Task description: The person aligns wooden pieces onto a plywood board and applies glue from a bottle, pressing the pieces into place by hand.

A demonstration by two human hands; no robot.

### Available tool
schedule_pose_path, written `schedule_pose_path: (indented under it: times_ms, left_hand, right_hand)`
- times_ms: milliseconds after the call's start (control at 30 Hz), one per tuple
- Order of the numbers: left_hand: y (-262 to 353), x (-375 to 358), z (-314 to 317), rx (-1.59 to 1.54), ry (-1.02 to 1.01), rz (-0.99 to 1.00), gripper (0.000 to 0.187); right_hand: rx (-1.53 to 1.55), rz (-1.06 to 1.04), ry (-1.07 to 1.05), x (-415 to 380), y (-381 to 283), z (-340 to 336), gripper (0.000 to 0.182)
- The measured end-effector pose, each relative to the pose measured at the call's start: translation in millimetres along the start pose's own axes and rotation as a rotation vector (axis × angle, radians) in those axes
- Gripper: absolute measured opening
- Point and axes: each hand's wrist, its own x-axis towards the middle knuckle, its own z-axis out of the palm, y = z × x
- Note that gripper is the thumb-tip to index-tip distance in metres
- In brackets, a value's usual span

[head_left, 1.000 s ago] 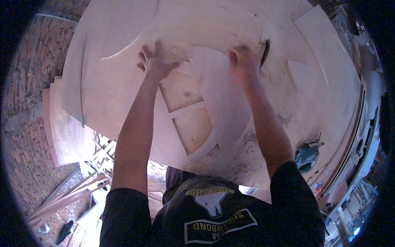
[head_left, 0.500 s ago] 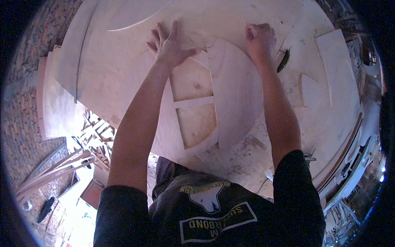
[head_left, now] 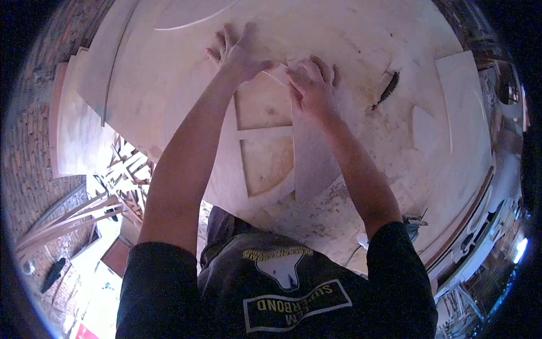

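Note:
A pale wooden frame piece with a crossbar lies on the worktop, its two openings showing the wood beneath. Against its right side is a pale, curved-edged wooden panel. My left hand rests at the top of the frame piece, fingers spread and thumb pointing right. Across from it, my right hand lies over the panel's upper part with its fingers apart. The two hands are close together near the top of the joint. Neither is wrapped round anything.
A dark toothed saw blade sticks up from the worktop, right of my right hand. Thin boards lie at the right; a curved sheet is at the top. Scrap wood strips are piled below left, beside a brick wall.
My right hand has moved left from beside the panel onto its top, unfolding from a closed shape. My left hand stays at nearly the same place. More of the saw blade shows.

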Motion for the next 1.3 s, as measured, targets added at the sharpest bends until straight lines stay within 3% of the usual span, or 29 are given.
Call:
schedule_pose_path:
  times_ms: [67, 167, 367, 567, 767, 867, 1067, 1300]
  left_hand:
    - [-4, 2, 6, -0.014, 0.050, 0.028, 0.128]
    - [-2, -2, 1, -0.006, 0.018, -0.008, 0.128]
    - [10, -4, -11, 0.035, -0.035, -0.051, 0.127]
    - [6, -6, -11, 0.013, -0.025, -0.032, 0.127]
    - [3, -1, -5, -0.001, -0.027, -0.038, 0.125]
    - [-13, 9, 15, -0.033, 0.077, 0.076, 0.126]
    - [-14, 12, 17, -0.046, 0.075, 0.081, 0.126]
    - [-24, 26, 30, -0.101, 0.059, 0.172, 0.126]
  right_hand:
    - [-0.058, 0.024, -0.144, -8, -9, -18, 0.043]
    - [-0.148, 0.115, -0.167, -9, -14, -21, 0.054]
    - [-0.055, 0.057, -0.130, -11, -15, -13, 0.065]
    - [-0.182, 0.089, -0.168, 0, -15, -23, 0.065]
    - [-0.034, 0.043, -0.159, -14, -10, -26, 0.057]
    - [-0.021, 0.028, -0.173, -27, -11, -37, 0.053]
    - [-0.051, 0.002, -0.130, -35, -5, -45, 0.048]
    - [-0.066, 0.156, -0.101, -7, 1, -29, 0.055]
